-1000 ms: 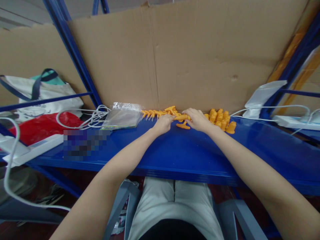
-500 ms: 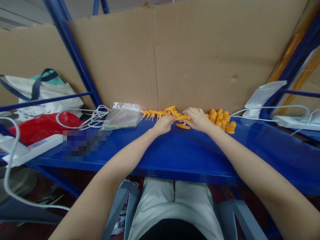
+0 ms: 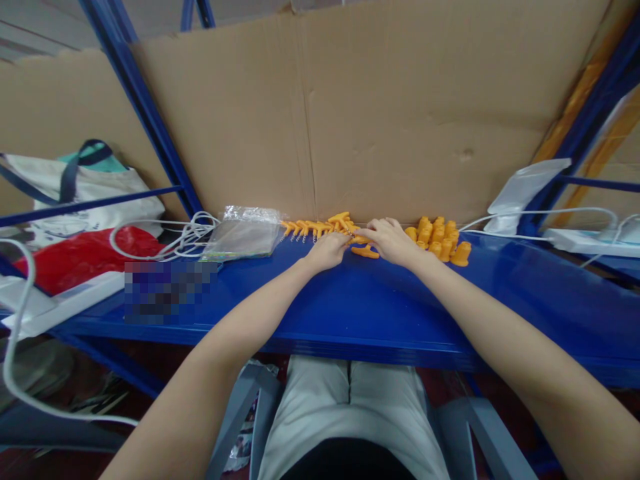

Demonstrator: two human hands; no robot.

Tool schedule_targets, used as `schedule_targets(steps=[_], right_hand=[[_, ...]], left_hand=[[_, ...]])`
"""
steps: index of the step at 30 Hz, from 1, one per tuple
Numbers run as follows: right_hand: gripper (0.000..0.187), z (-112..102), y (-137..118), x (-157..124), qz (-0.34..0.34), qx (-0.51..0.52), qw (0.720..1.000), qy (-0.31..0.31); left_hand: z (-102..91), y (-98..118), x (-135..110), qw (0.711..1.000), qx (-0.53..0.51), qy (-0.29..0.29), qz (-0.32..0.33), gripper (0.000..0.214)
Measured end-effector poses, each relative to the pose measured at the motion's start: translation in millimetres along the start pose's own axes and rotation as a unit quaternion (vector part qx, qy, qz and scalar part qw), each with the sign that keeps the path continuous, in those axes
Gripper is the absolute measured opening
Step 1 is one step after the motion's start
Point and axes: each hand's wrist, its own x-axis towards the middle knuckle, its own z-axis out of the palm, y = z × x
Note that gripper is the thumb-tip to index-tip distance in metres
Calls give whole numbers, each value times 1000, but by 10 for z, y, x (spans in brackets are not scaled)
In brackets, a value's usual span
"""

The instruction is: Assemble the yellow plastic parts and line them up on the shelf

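My left hand (image 3: 329,251) is closed, its fingertips pinched on an orange corkscrew (image 3: 357,239) that is mostly covered by fingers. From the other side, the fingers of my right hand (image 3: 393,240) close over the same piece. Just below them a loose orange T-shaped handle (image 3: 366,252) lies on the blue table. A row of orange-handled corkscrews (image 3: 305,230) with bare metal spirals lies beyond my left hand. To the right of my right hand stand several orange tapered caps (image 3: 437,237) in a cluster.
A blue table (image 3: 360,307) runs along a cardboard wall (image 3: 380,113). Clear plastic bags (image 3: 245,233) and a white cable (image 3: 193,233) lie left. Further left are a red bag (image 3: 95,257) and a cloth bag (image 3: 90,193). A white pouch (image 3: 525,193) stands right.
The orange piece between my hands shows less, more of it now behind my fingers. My right hand has shifted slightly left; my left hand stays nearly in place.
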Motion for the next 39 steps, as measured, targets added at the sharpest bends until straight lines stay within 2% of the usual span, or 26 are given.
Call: schedule_targets(steps=[10,18,25,33,39], right_hand=[[39,-30,-39,10,3,-18,1000,10],[27,-8,-82,-1,21,29,998,-43],[34,-27,-94,2,14,12,998,-53],[31,-101,-115,13,32,2,997,-76],[32,-42,-34,-13,41,-14,997,-59]], left_hand=[[-1,6,-2,1000,8,-4,5,31],[25,-15,-22,1000,10,-13,4,30],[28,-4,-21,1000,12,-9,-3,30],[14,30,-17,1000,17,-21,8,30],[15,-15,-30,999,25,-25,-2,33]])
